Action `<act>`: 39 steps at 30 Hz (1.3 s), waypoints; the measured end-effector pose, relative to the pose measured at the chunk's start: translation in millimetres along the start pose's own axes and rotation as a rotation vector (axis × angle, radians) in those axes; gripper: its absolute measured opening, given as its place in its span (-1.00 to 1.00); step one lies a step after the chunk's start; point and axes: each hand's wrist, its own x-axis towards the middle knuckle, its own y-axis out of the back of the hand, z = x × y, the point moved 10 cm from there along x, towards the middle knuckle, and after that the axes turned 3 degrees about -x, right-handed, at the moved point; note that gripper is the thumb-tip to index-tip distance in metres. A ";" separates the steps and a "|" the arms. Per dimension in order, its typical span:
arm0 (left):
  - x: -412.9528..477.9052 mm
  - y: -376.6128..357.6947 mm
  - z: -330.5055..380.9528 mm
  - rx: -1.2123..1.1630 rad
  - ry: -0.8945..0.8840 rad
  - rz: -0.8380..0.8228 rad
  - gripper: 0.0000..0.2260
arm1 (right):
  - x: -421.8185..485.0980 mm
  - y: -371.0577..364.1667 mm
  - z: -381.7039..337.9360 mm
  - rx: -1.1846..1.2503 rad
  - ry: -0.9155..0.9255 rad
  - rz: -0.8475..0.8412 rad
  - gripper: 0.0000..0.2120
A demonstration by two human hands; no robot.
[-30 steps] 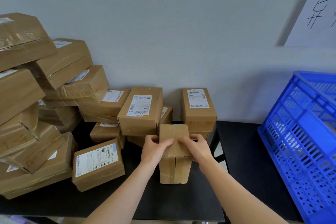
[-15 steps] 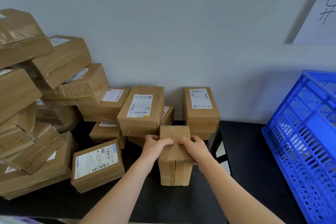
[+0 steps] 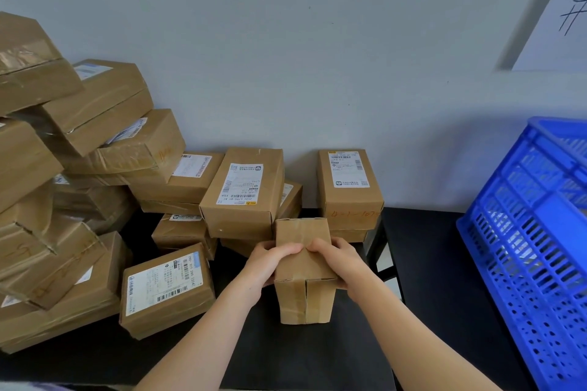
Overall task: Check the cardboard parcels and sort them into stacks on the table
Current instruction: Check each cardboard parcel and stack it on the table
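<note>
A small plain cardboard parcel (image 3: pixel 303 295) is held above the black table (image 3: pixel 317 355), taped seam facing me. My left hand (image 3: pixel 266 260) grips its left side with the thumb on top. My right hand (image 3: pixel 338 259) grips the right side the same way. Behind it stand a labelled parcel (image 3: pixel 244 194) on lower boxes and a two-high stack with an upright labelled parcel (image 3: pixel 347 187) on top. A flat labelled parcel (image 3: pixel 165 289) lies to the left.
A tall leaning heap of taped parcels (image 3: pixel 63 200) fills the left side against the grey wall. A blue perforated plastic crate (image 3: pixel 536 251) stands on a second black table (image 3: pixel 444 279) at the right, a narrow gap between tables. A paper sheet (image 3: pixel 565 19) hangs top right.
The held parcel and both hands stay nearly where they were; the view has shifted slightly left. The grip is unchanged.
</note>
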 end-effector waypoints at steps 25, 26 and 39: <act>-23.8 12.7 -37.8 -0.121 -0.004 0.030 -0.80 | -10.2 29.0 51.5 -0.022 0.002 0.083 -0.63; -23.8 13.9 -39.4 -0.029 -0.025 0.026 -0.81 | -10.7 28.8 56.8 -0.107 0.013 0.072 -0.58; -34.2 -18.9 -43.7 0.507 -0.151 -0.184 -0.47 | -27.0 3.2 50.1 -0.468 0.131 -0.096 -0.25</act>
